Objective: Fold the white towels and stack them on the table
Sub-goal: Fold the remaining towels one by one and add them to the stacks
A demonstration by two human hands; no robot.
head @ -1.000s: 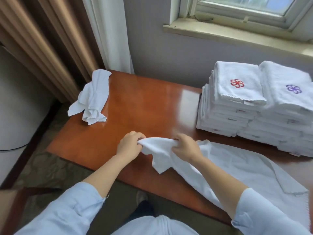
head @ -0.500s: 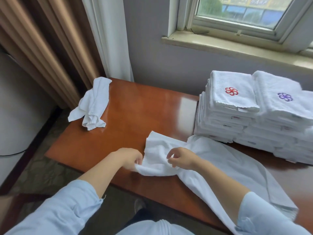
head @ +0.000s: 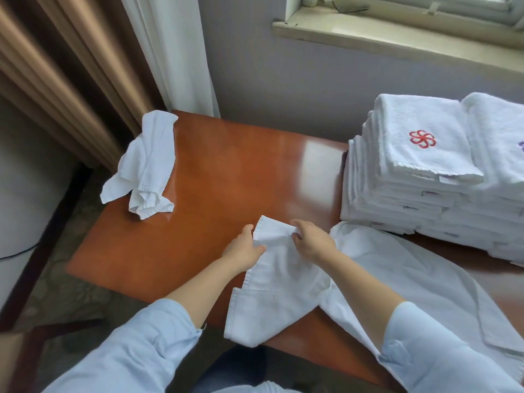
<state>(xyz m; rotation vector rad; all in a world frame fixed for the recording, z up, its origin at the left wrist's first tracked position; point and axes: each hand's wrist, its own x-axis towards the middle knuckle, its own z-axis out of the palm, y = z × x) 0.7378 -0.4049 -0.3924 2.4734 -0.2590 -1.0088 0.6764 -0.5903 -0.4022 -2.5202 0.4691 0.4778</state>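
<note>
Left hand (head: pixel 243 248): fingers curled, thumb on top, gripping the towel's left edge.
Right hand (head: pixel 313 241): fingers pinch the same towel's far corner.
Towel (head: pixel 283 290): unfolded on the bench (head: pixel 226 171), draping over its near edge.
Folded stack (head: pixel 411 165): bench's right side.
Crumpled towel (head: pixel 147 165): far-left corner.

Likely a hotel guest room. A polished reddish wooden table (head: pixel 226 171) stands against a grey wall below a window sill (head: pixel 397 32), with heavy brown drapes (head: pixel 56 80) and a white sheer curtain (head: pixel 175 52) alongside and patterned carpet (head: pixel 65 285) underfoot. On the table are tall stacks of folded white towels (head: pixel 397 194), all alike, the top one stitched with a red flower emblem (head: pixel 422 139), which suggests house linen in bulk.
</note>
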